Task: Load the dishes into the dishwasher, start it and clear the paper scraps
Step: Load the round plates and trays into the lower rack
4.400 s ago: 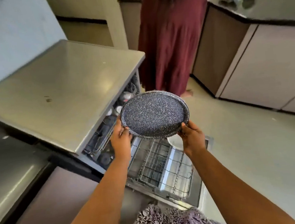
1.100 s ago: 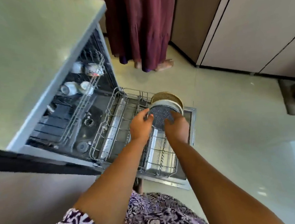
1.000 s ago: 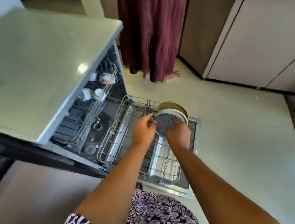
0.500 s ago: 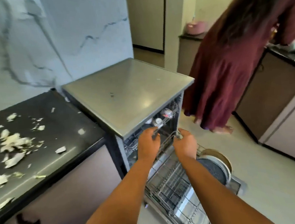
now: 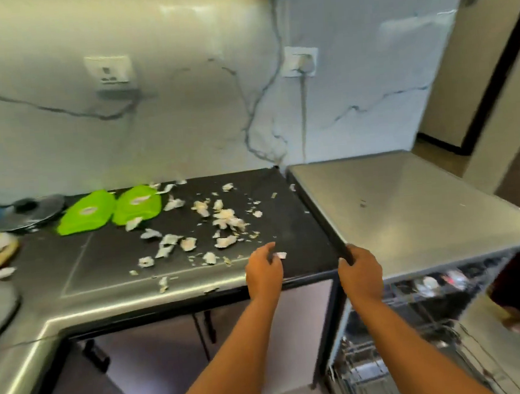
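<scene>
Paper scraps (image 5: 227, 215) litter the dark tabletop (image 5: 108, 258) ahead and left of the left hand (image 5: 263, 274), which hovers loosely curled and empty, nearer than the right hand (image 5: 360, 277); whether that one grips the dishwasher (image 5: 408, 203) corner is unclear.

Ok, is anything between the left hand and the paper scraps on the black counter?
Nothing visible. The left hand is at the black counter's front edge, one small scrap beside its fingertips and the paper scraps lying on open counter beyond. The green items sit further back left, out of the path.
</scene>
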